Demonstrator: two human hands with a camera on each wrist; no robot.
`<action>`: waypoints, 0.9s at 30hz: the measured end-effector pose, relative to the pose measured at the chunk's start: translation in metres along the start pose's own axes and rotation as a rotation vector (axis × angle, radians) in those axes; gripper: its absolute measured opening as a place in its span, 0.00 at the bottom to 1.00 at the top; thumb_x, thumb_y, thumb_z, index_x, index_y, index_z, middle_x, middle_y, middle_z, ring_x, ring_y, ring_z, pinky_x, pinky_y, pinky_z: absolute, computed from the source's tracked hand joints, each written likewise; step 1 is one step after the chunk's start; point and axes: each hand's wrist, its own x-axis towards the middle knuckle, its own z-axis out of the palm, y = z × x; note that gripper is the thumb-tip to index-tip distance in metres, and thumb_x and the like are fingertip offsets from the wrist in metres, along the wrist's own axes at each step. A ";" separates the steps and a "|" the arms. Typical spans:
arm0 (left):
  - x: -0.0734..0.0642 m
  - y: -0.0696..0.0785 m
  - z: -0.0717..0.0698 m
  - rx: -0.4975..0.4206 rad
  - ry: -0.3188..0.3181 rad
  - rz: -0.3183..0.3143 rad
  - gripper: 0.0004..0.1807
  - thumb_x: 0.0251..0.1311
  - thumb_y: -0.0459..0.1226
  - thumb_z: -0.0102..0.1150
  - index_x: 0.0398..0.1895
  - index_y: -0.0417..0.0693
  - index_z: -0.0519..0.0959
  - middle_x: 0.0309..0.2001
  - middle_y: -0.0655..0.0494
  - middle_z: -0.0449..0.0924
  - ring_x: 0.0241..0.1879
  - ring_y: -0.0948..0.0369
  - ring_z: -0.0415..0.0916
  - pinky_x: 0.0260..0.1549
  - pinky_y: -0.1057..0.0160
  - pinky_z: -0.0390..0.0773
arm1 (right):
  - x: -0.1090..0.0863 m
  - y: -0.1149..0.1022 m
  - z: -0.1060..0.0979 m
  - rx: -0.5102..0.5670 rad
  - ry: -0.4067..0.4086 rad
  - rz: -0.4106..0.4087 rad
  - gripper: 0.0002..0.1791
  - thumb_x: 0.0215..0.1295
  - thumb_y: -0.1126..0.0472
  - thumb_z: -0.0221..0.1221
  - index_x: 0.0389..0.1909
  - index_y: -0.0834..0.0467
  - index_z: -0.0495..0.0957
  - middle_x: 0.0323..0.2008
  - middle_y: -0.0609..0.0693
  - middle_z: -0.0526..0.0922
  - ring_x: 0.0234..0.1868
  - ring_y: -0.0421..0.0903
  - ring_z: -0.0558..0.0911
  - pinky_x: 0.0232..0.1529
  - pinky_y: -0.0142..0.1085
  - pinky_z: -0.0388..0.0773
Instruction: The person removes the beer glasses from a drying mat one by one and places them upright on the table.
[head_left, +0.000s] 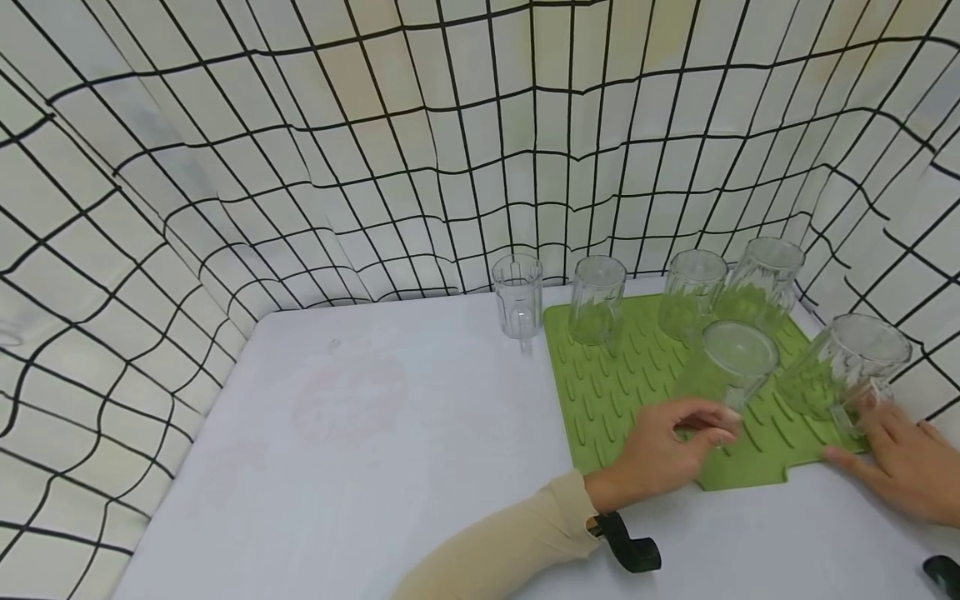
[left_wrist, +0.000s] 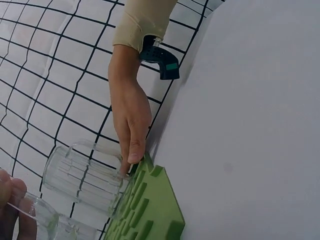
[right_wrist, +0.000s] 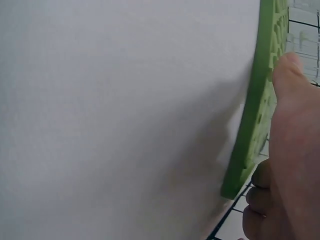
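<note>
Mat [head_left: 600,429]: green, ridged.
Left hand [head_left: 663,443]: I see it pinching the upturned mug [head_left: 738,350] by its handle [head_left: 737,395].
Right hand [head_left: 903,458]: at the far-right mug [head_left: 843,367]; its grip I cannot tell.

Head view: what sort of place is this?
Probably a small recording booth rather than a lived-in kitchen: white walls with a black grid close in around a plain white table, where clear glass mugs and a green mat stand in.
</note>
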 end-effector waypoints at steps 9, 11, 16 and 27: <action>0.001 -0.004 -0.020 0.005 0.041 0.042 0.08 0.69 0.27 0.61 0.49 0.35 0.81 0.45 0.40 0.89 0.43 0.53 0.89 0.48 0.80 0.83 | -0.003 0.001 -0.016 0.005 0.095 -0.012 0.56 0.78 0.34 0.47 0.74 0.84 0.44 0.73 0.85 0.45 0.77 0.80 0.45 0.71 0.78 0.47; 0.001 -0.004 -0.025 0.013 0.046 0.055 0.08 0.68 0.26 0.61 0.48 0.34 0.80 0.44 0.40 0.89 0.43 0.53 0.89 0.48 0.79 0.83 | -0.005 -0.001 -0.023 0.002 0.066 0.014 0.57 0.78 0.32 0.46 0.74 0.84 0.44 0.74 0.84 0.41 0.76 0.81 0.45 0.72 0.77 0.45; 0.001 -0.005 -0.036 0.050 0.045 0.089 0.08 0.68 0.26 0.61 0.48 0.35 0.80 0.44 0.40 0.89 0.43 0.53 0.89 0.48 0.80 0.82 | -0.006 -0.011 -0.046 -0.030 0.094 0.091 0.58 0.73 0.28 0.49 0.64 0.86 0.62 0.61 0.85 0.69 0.56 0.81 0.75 0.58 0.72 0.72; 0.000 0.000 -0.058 0.181 0.032 0.162 0.07 0.68 0.25 0.59 0.47 0.36 0.79 0.43 0.44 0.87 0.41 0.56 0.87 0.47 0.83 0.80 | -0.010 -0.027 -0.068 0.190 0.375 0.093 0.40 0.73 0.42 0.61 0.41 0.84 0.77 0.36 0.81 0.81 0.30 0.74 0.82 0.32 0.59 0.83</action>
